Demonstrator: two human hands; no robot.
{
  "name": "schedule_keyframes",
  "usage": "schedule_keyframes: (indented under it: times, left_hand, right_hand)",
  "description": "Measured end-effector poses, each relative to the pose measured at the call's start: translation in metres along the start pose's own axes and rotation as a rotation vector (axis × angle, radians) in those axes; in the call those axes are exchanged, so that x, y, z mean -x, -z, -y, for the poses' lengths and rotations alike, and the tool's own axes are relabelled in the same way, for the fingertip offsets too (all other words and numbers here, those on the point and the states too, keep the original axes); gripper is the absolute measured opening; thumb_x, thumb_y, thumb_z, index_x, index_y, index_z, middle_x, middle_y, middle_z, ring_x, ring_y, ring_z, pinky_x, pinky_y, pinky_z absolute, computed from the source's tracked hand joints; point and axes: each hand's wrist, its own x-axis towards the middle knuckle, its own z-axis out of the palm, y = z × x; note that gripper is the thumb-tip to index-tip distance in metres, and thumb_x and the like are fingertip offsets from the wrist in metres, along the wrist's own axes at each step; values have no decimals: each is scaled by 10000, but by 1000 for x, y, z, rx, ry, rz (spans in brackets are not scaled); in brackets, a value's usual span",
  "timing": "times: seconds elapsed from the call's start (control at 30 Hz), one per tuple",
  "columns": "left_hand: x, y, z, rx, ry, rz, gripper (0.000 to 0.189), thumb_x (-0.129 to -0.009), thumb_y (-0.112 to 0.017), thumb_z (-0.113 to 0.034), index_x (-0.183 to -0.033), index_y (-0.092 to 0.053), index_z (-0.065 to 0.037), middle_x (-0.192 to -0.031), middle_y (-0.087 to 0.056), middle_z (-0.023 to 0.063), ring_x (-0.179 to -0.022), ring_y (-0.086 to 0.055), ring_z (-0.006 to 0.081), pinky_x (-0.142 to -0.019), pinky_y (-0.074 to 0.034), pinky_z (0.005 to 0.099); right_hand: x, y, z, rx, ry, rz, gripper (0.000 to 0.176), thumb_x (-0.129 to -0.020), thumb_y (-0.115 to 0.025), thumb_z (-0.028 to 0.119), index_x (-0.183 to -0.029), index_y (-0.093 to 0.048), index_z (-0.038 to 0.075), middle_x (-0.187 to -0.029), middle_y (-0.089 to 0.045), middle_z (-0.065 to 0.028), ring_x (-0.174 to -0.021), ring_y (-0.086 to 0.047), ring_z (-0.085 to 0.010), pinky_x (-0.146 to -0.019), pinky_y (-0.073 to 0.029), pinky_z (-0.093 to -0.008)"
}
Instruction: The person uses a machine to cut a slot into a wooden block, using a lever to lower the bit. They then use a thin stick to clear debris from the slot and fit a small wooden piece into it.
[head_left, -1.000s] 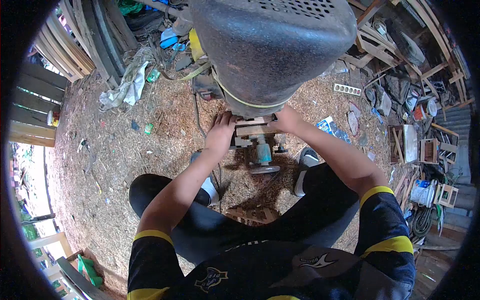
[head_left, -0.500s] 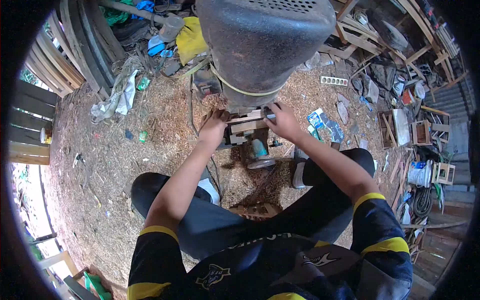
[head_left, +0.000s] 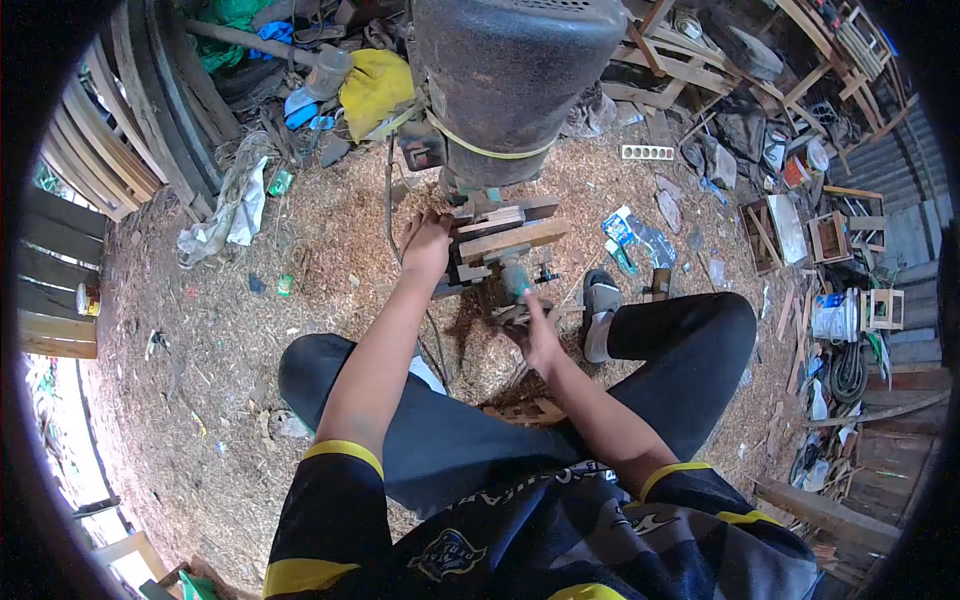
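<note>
In front of me a piece of wood (head_left: 500, 217) lies in a vise (head_left: 472, 272), beneath a large dark machine head (head_left: 505, 90) with a yellow band round it. A pale wooden block (head_left: 535, 238) runs along the near side of that piece. My left hand (head_left: 428, 245) is curled over the left end of the wood; its fingertips are partly hidden. Below the vise, my right hand (head_left: 540, 338) is closed on the rim of a handwheel (head_left: 512, 314), beside a greenish cylindrical part (head_left: 515, 277).
A cable (head_left: 388, 190) hangs left of the machine. Wood shavings and litter cover the ground (head_left: 330, 240). A power strip (head_left: 648, 152) lies to the right. Curved timbers (head_left: 160, 90) lean at the upper left, and small wooden frames (head_left: 830, 240) stand at the right.
My right hand has left the right end of the wood and moved down to the handwheel. My left hand stays at the left end. The view has shifted slightly.
</note>
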Motion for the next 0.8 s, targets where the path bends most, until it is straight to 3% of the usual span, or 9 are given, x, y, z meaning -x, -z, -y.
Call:
schedule_keyframes:
  times: [0.17, 0.3, 0.37, 0.43, 0.57, 0.6, 0.7, 0.73, 0.8]
  left_hand:
    - [-2, 1, 0, -16, -1, 40, 284, -951, -654, -181, -1224, -678, -107, -1282, -646, 143, -1249, -589, 341, -1037, -478, 478]
    - [-2, 11, -6, 41, 74, 156, 437, -910, -704, -142, -1341, -637, -162, -1390, -630, 151, -1354, -544, 391, -1116, -425, 506]
    - [-1, 16, -10, 38, 91, 178, 452, -902, -718, -147, -1347, -635, -162, -1403, -623, 167, -1358, -541, 397, -1125, -421, 508]
    - [-3, 15, -9, 36, 99, 175, 462, -900, -726, -154, -1353, -633, -162, -1423, -612, 181, -1368, -535, 403, -1138, -414, 511]
    - [1, 17, -10, 60, 111, 174, 464, -915, -726, -166, -1368, -627, -166, -1477, -577, 193, -1409, -503, 409, -1168, -392, 513]
    - [0, 20, -12, 70, 108, 185, 464, -920, -725, -167, -1373, -626, -167, -1492, -567, 194, -1421, -493, 409, -1175, -386, 513]
    - [-4, 27, -17, 67, 139, 254, 464, -927, -726, -168, -1380, -623, -167, -1506, -552, 197, -1436, -478, 404, -1175, -384, 514]
    - [3, 14, -14, 39, 46, -9, 347, -862, -756, -133, -1197, -671, -103, -1246, -661, 153, -1226, -595, 365, -1014, -467, 507]
    - [4, 0, -9, 7, 45, -1, 351, -869, -751, -136, -1207, -664, -103, -1253, -658, 153, -1235, -592, 362, -1019, -466, 509]
  right_hand:
    - [33, 0, -2, 1220, 1021, -228, 858, -829, -887, 429, -1373, -393, -14, -1336, -472, -234, -1240, -501, -363, -1057, -430, -499]
    - [11, 6, -14, 616, 645, -282, 1025, -863, -843, 474, -1536, -254, -26, -1448, -406, -244, -1370, -408, -374, -1124, -377, -515]
    - [23, -1, 7, 22, 42, -64, 1071, -868, -830, 495, -1558, -190, -16, -1449, -425, -248, -1316, -471, -360, -1079, -422, -521]
    - [15, -3, 2, -13, 6, -59, 1043, -870, -834, 491, -1550, -190, 32, -1400, -486, -236, -1200, -583, -343, -1007, -456, -528]
    - [21, 10, -15, 1294, 854, -311, 1096, -860, -830, 518, -1545, -188, -47, -1478, -360, -285, -1304, -478, -421, -1014, -490, -531]
    - [24, 12, -10, 1241, 983, -305, 1081, -845, -843, 530, -1525, -225, -41, -1474, -361, -284, -1258, -505, -437, -1008, -497, -529]
    - [16, 2, 8, 42, 151, -82, 1091, -809, -866, 551, -1482, -270, -66, -1463, -372, -283, -1252, -512, -434, -1032, -474, -541]
    - [2, 10, 6, -130, -78, 5, 1072, -812, -855, 572, -1477, -290, -50, -1442, -403, -267, -1250, -520, -407, -997, -482, -561]
    - [-21, 16, -17, 186, 168, -30, 1038, -819, -844, 582, -1461, -320, -41, -1414, -425, -266, -1233, -534, -398, -973, -489, -572]
